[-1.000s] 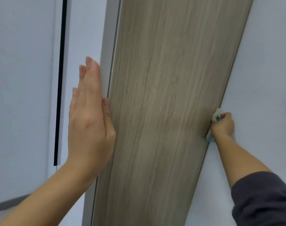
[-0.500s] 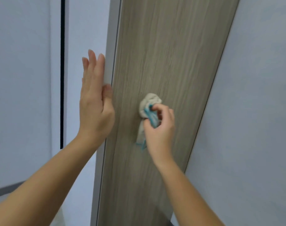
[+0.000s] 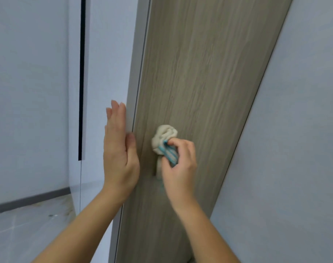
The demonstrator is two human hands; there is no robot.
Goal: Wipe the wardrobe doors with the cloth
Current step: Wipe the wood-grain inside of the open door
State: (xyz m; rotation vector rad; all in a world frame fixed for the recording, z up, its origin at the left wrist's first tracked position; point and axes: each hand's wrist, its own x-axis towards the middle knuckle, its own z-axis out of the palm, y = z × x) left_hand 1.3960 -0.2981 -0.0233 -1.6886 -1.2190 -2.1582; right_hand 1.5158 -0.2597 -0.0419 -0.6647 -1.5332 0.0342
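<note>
A tall wardrobe door (image 3: 203,73) with a pale wood-grain face stands open in the middle of the view. My right hand (image 3: 179,164) grips a bunched cream cloth with blue stripes (image 3: 164,138) and presses it against the wood face, near the door's left edge. My left hand (image 3: 119,149) lies flat with straight fingers against the door's white outer edge (image 3: 138,73), its thumb touching the wood side.
A pale grey wall (image 3: 294,149) runs along the right of the door. On the left stand white panels with a dark vertical gap (image 3: 81,82). A grey skirting strip and marbled floor (image 3: 25,228) show at the lower left.
My right hand has carried the cloth from the door's right edge across the wood face to near its left edge. My left hand stays flat on the door's edge.
</note>
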